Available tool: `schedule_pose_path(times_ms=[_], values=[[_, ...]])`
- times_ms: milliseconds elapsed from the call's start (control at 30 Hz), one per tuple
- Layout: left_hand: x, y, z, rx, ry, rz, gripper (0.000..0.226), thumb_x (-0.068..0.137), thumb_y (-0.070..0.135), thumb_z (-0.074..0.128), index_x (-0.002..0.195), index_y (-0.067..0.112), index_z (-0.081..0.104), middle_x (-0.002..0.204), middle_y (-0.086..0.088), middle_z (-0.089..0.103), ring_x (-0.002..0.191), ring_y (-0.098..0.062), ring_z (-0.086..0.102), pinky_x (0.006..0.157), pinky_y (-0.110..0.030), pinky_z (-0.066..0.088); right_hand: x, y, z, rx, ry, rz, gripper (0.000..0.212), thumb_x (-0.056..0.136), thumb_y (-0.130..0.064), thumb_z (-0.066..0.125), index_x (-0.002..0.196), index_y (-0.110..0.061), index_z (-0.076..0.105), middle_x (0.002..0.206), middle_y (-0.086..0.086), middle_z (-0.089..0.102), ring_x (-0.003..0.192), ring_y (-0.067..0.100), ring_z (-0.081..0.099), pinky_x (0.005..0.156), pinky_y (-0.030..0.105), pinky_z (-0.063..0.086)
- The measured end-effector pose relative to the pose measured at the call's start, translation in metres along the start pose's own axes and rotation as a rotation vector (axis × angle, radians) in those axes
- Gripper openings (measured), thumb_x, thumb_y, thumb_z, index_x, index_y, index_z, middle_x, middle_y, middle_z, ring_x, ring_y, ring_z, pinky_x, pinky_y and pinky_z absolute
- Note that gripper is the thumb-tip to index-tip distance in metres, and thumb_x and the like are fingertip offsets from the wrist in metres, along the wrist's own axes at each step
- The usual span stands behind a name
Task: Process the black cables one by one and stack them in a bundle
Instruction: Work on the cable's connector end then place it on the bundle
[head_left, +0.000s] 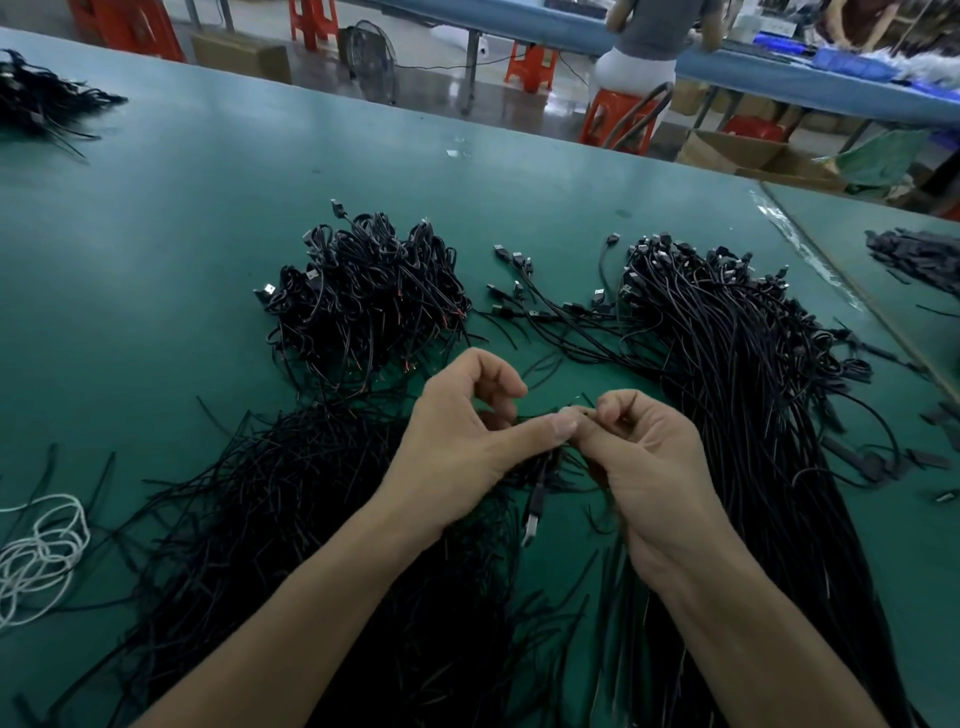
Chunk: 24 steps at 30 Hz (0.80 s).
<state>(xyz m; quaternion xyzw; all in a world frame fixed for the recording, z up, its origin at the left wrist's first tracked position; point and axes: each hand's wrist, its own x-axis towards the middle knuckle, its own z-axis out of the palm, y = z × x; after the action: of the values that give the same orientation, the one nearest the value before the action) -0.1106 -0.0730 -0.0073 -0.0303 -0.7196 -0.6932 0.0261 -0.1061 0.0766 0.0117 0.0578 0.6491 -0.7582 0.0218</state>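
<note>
A person is working at a big green surface (182, 208). The 2 hands are close together in the middle, with the thumb tips almost touching. The left hand (457, 441) has its grip closed on 1 thin black cable (540, 478), pinched between the thumb and the fingers. The right hand (649, 467) has its fingers curled in, and its grip pinches the same cable just beside the left thumb. The cable hangs down between the 2 hands. A silver plug (530, 525) sits at its low end.

Under the left arm lies a wide, messy heap of loose black wires (291, 519). On the right side a long pile of straight cables (737, 374) runs away from the person, with the plugs at the far end. Behind the hands sits a bundle of looped cables (363, 296), and some of them show red tips. Between that bundle and the long pile, a few single cables (524, 301) lie spread out.

A white cord (47, 545) lies in loops at the left edge. Another dark heap (36, 98) sits in the far left corner. Small black pieces (919, 254) lie far to the right.

Past the surface there are red stools (530, 65) and a cardboard box (727, 150). Someone sits on 1 stool at a long blue surface (779, 83).
</note>
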Motion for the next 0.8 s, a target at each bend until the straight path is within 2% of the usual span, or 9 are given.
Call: schedule_pose_path(times_ms=[33, 133, 200, 300, 400, 467, 567, 667, 800], values=[[0.001, -0.001, -0.002, 0.057, -0.025, -0.023, 0.038, 0.072, 0.039, 0.088, 0.092, 0.025, 0.058, 0.065, 0.009, 0.059, 0.051, -0.005, 0.049, 0.051, -0.018, 0.041, 0.000, 0.001, 0.001, -0.024, 0.015, -0.036, 0.032, 0.084, 0.004, 0.070, 0.073, -0.016, 0.048, 0.075, 0.008, 0.065, 0.074, 0.019, 0.062, 0.082, 0.038, 0.055], [0.001, -0.001, -0.004, 0.199, -0.197, -0.111, 0.033, 0.080, 0.052, 0.075, 0.099, 0.029, 0.060, 0.054, 0.006, 0.061, 0.040, -0.007, 0.054, 0.038, -0.019, 0.041, -0.001, 0.001, 0.006, -0.058, 0.047, -0.152, 0.032, 0.088, 0.007, 0.065, 0.074, -0.014, 0.045, 0.063, 0.000, 0.064, 0.065, 0.008, 0.062, 0.070, 0.019, 0.054], [-0.001, -0.001, -0.002, 0.242, -0.271, -0.144, 0.021, 0.090, 0.045, 0.069, 0.101, 0.028, 0.064, 0.054, 0.005, 0.063, 0.038, -0.010, 0.054, 0.037, -0.020, 0.042, -0.002, 0.000, 0.008, -0.007, 0.053, -0.167, 0.033, 0.088, 0.009, 0.064, 0.073, -0.014, 0.044, 0.063, -0.004, 0.064, 0.062, 0.004, 0.062, 0.064, 0.013, 0.051], [-0.003, -0.001, 0.003, 0.081, -0.255, -0.138, 0.019, 0.100, 0.018, 0.061, 0.119, 0.018, 0.062, 0.064, -0.003, 0.069, 0.050, -0.015, 0.064, 0.046, -0.022, 0.048, -0.001, -0.002, 0.009, 0.047, 0.008, -0.139, 0.034, 0.087, 0.008, 0.063, 0.072, -0.014, 0.042, 0.058, -0.011, 0.061, 0.053, -0.002, 0.055, 0.055, 0.010, 0.046], [-0.001, 0.007, 0.003, -0.153, -0.158, -0.144, 0.028, 0.099, 0.000, 0.045, 0.108, 0.015, 0.068, 0.078, -0.013, 0.074, 0.065, -0.019, 0.070, 0.058, -0.024, 0.055, 0.000, -0.005, 0.007, 0.166, -0.062, -0.054, 0.028, 0.076, -0.003, 0.069, 0.071, -0.016, 0.044, 0.057, -0.009, 0.060, 0.050, -0.001, 0.054, 0.052, 0.014, 0.047], [0.001, 0.012, 0.000, -0.272, -0.100, -0.153, 0.027, 0.093, 0.015, 0.047, 0.095, 0.015, 0.073, 0.080, -0.014, 0.075, 0.068, -0.019, 0.070, 0.059, -0.026, 0.056, 0.000, -0.006, 0.005, 0.184, -0.118, -0.001, 0.024, 0.066, -0.009, 0.070, 0.070, -0.017, 0.048, 0.062, -0.003, 0.063, 0.052, 0.003, 0.056, 0.051, 0.015, 0.047], [0.001, 0.012, -0.005, -0.140, -0.055, -0.012, 0.016, 0.093, 0.028, 0.068, 0.087, 0.015, 0.074, 0.075, -0.003, 0.073, 0.066, -0.015, 0.069, 0.059, -0.026, 0.057, 0.004, -0.006, 0.002, 0.181, -0.213, 0.031, 0.020, 0.066, -0.008, 0.070, 0.073, -0.017, 0.054, 0.068, 0.002, 0.067, 0.057, 0.007, 0.062, 0.050, 0.015, 0.048], [0.004, 0.013, -0.014, 0.005, -0.015, 0.043, 0.004, 0.088, 0.016, 0.074, 0.085, 0.016, 0.071, 0.074, -0.001, 0.072, 0.064, -0.014, 0.069, 0.062, -0.031, 0.061, 0.012, -0.002, -0.008, -0.021, -0.226, 0.015, 0.014, 0.079, -0.013, 0.073, 0.081, -0.017, 0.059, 0.073, 0.001, 0.071, 0.061, 0.006, 0.062, 0.052, 0.014, 0.047], [0.031, 0.021, -0.042, 0.276, 0.128, 0.117, 0.015, 0.091, 0.012, 0.066, 0.087, 0.026, 0.062, 0.080, 0.002, 0.066, 0.059, 0.002, 0.059, 0.057, -0.022, 0.055, 0.026, 0.013, -0.042, -0.541, 0.005, -0.078, 0.007, 0.093, -0.016, 0.067, 0.090, -0.022, 0.066, 0.084, -0.004, 0.074, 0.070, -0.003, 0.065, 0.059, 0.006, 0.045]])
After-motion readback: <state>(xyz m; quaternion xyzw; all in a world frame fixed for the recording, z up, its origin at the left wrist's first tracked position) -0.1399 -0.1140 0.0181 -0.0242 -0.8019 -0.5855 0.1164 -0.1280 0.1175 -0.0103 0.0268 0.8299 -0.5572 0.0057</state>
